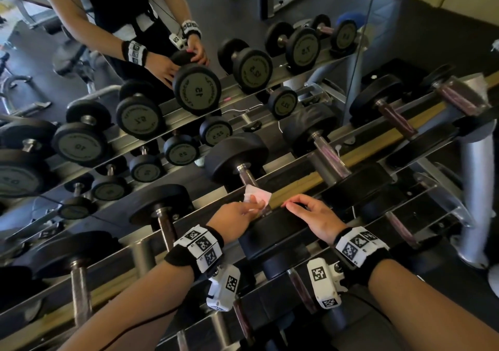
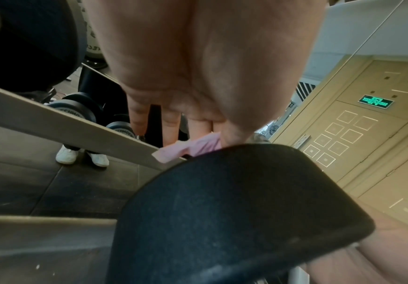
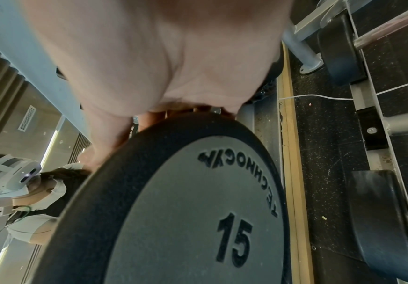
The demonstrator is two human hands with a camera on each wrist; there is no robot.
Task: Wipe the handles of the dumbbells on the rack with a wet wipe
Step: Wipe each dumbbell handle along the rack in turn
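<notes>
Fingers (image 1: 255, 202) of the left hand (image 1: 235, 214) pinch the wet wipe (image 1: 256, 196) around the dumbbell (image 1: 275, 232) handle on the rack (image 1: 378, 140), while the right hand (image 1: 314, 219) lies loosely open on its near weight.

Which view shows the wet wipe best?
Head view: the wet wipe shows whole, pinched in the left hand against the dumbbell handle, while the right hand rests on the near weight head. Left wrist view catches only a pink corner behind that head. Right wrist view shows none of it.
</notes>
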